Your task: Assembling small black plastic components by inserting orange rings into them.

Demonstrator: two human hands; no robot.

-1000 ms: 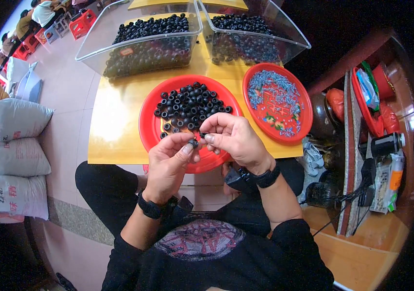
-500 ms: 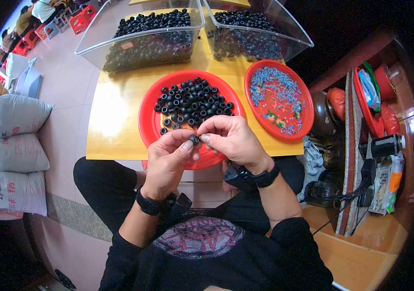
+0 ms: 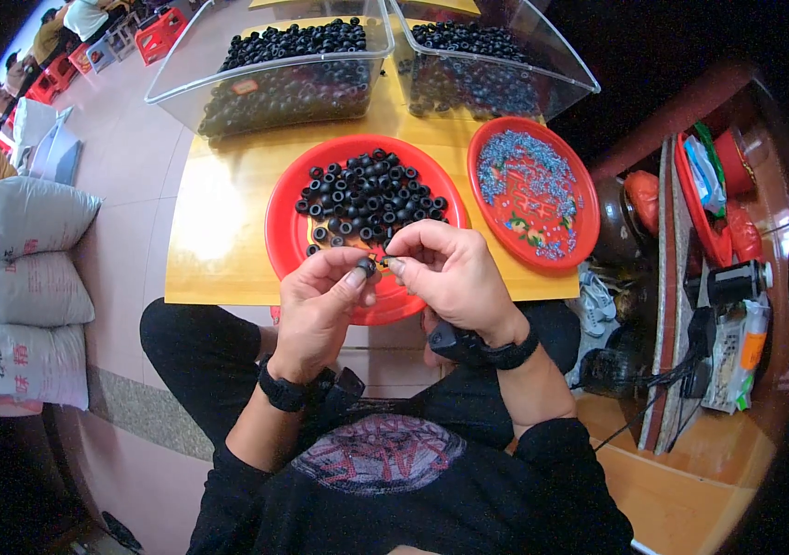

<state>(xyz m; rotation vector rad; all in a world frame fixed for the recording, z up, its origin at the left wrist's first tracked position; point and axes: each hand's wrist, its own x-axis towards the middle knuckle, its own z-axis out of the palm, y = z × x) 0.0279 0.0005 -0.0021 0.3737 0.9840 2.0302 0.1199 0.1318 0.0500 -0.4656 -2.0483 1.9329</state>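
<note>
Between the thumb and fingers of my left hand [image 3: 316,294] is a small round black ring-like piece [image 3: 367,267]. Close beside it, the thumb and forefinger of my right hand [image 3: 457,276] are pinched together; a tiny dark thing may be at their tips, too small to name. Both hands hover over the near part of a red round tray [image 3: 283,208]. On that tray lies a heap of similar black ring pieces [image 3: 371,190] with holes through them. To the right, a second red tray [image 3: 586,222] carries many tiny bluish pieces [image 3: 529,157].
Two clear plastic bins, left [image 3: 270,106] and right [image 3: 468,88], full of black pieces, stand at the yellow table's [image 3: 219,259] far side. White sacks [image 3: 29,291] are stacked at the left on the floor. A cluttered shelf [image 3: 667,305] is at the right. People sit far left.
My right fingertips have drawn slightly up and away from the black piece, widening the gap a little. My left hand still holds the piece, nearly in place.
</note>
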